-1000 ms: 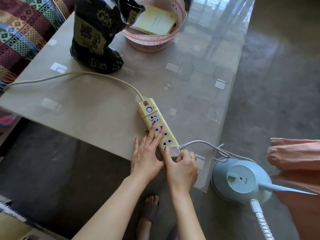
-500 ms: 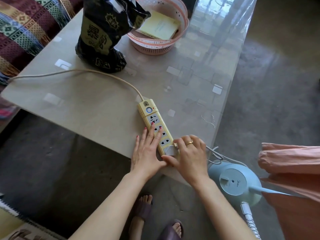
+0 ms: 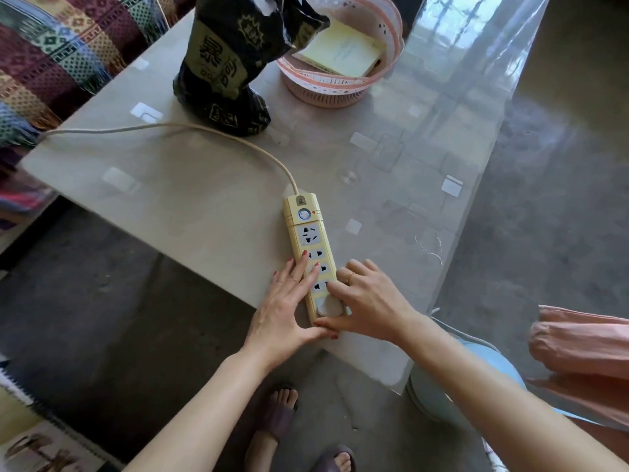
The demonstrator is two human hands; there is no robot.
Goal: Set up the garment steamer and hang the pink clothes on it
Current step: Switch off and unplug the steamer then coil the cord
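A yellow power strip [image 3: 308, 233] lies on the grey table [image 3: 190, 206] near its front corner. A grey plug [image 3: 328, 306] sits in the strip's nearest socket. My left hand [image 3: 287, 301] lies flat with straight fingers on the strip's left side. My right hand [image 3: 366, 299] rests over the plug, thumb along the strip's near end and fingers spread on the right side. The pale blue steamer base [image 3: 449, 393] stands on the floor under my right forearm. Pink clothes [image 3: 578, 345] hang at the right edge.
A black printed bag [image 3: 231, 63] and a pink basket [image 3: 340, 86] holding a yellow booklet stand at the back of the table. The strip's beige cord [image 3: 170, 129] runs left off the table. A patterned sofa cover [image 3: 51, 63] is at the far left.
The plug has gone into the strip's nearest socket. My right hand has swung from gripping the plug at the strip's end to lying over it. The view has shifted left of the steamer base.
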